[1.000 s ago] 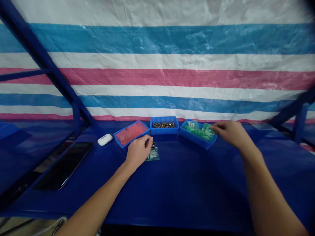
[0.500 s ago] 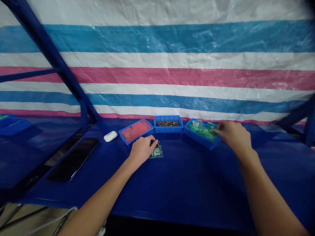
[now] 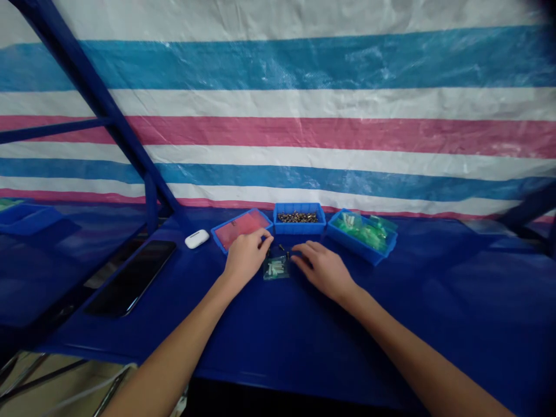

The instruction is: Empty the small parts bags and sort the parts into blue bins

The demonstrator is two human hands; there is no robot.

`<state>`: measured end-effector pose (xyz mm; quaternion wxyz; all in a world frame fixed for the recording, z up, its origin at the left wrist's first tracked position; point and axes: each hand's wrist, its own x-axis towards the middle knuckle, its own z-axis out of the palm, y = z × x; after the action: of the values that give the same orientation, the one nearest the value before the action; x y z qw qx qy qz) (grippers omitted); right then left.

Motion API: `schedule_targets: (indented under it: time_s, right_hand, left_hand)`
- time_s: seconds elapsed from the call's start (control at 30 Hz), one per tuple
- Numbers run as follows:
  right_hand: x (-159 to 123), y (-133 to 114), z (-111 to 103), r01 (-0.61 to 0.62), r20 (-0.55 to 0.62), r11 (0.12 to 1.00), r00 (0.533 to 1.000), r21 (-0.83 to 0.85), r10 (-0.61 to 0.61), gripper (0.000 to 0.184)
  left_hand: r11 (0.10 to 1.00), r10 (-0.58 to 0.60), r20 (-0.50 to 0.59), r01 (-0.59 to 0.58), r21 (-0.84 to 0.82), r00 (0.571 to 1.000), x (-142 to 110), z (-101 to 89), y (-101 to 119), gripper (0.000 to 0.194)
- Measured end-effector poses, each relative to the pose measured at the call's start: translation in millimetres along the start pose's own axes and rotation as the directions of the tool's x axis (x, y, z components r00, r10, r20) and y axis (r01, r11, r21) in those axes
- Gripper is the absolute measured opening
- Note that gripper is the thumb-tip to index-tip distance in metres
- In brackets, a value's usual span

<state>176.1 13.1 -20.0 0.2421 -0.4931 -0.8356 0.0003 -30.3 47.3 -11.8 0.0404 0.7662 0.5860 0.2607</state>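
A small clear bag (image 3: pixel 276 268) with several white plugs inside lies on the blue table between my hands. Just beyond it are a few small dark metal pieces (image 3: pixel 282 248), which look like screws. My left hand (image 3: pixel 246 255) is at the bag's upper left, thumb and fingertips drawn together; what they hold, if anything, is too small to make out. To the right of the bag, my right hand (image 3: pixel 324 269) has thumb and fingers a little apart, fingertips close to one metal piece. Behind the hands stands a blue bin of metal screws (image 3: pixel 297 218).
A blue bin with red contents (image 3: pixel 241 227) sits at left, partly behind my left hand. Another blue bin holds green bags (image 3: pixel 362 231) at right. A white case (image 3: pixel 197 238) and a black phone (image 3: pixel 132 278) lie farther left. A striped sheet (image 3: pixel 304 133) hangs behind.
My right hand has left the bin of green bags and come left to beside the small clear bag. My left hand has shifted slightly up, uncovering more of that bag.
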Motion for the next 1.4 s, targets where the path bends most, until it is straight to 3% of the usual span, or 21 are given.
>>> schedule_targets:
  time_s: [0.13, 0.3, 0.4, 0.53, 0.67, 0.9, 1.13, 1.23, 1.4]
  right_hand:
    - [3.7, -3.4, 18.2, -0.027, 0.081, 0.998, 0.996, 0.055, 0.022, 0.029]
    - [6.9, 4.3, 19.3, -0.116, 0.114, 0.981, 0.989, 0.153, 0.099, 0.014]
    - [5.1, 10.6, 18.7, -0.1, 0.117, 0.974, 0.99, 0.205, 0.077, 0.013]
    - [1.9, 15.0, 15.0, -0.048, 0.049, 0.941, 0.998, 0.336, 0.033, 0.015]
    - [1.2, 12.8, 5.2, -0.069, -0.002, 0.858, 0.997, 0.508, 0.082, 0.017]
    - [1.5, 10.3, 2.2, -0.126, 0.026, 0.743, 0.989, 0.658, 0.146, 0.02]
    - [-0.4, 9.4, 12.1, -0.187, 0.076, 0.667, 0.979, 0.721, 0.192, 0.021]
    - [-1.1, 5.5, 11.9, -0.174, 0.045, 0.682, 0.978, 0.711, 0.202, 0.019]
    - [-1.5, 2.7, 9.8, -0.15, 0.0, 0.722, 0.979, 0.676, 0.204, 0.019]
  left_hand:
    - [0.997, 0.004, -0.055, 0.0, 0.075, 0.998, -1.0, -2.5, 3.2, 0.027]
    - [0.996, 0.029, -0.003, -0.029, 0.085, 1.0, -6.5, 3.9, 10.4, 0.032]
    - [0.998, 0.033, 0.013, -0.034, 0.055, 0.999, -9.8, 5.6, 15.1, 0.031]
    - [0.994, 0.088, 0.04, -0.085, -0.072, 0.995, -12.3, 5.0, 19.9, 0.026]
    - [0.957, 0.166, 0.032, -0.153, -0.246, 0.986, -11.6, 6.9, 20.2, 0.024]
    - [0.87, 0.219, 0.159, -0.119, -0.478, 0.963, -10.5, 12.5, 18.6, 0.021]
    - [0.904, 0.204, 0.06, -0.165, -0.395, 0.977, -16.9, 18.8, 20.6, 0.022]
    - [0.911, 0.2, 0.022, -0.178, -0.372, 0.98, -18.7, 21.3, 21.0, 0.023]
    - [0.888, 0.117, 0.003, -0.104, -0.447, 0.993, -18.6, 23.0, 22.9, 0.026]
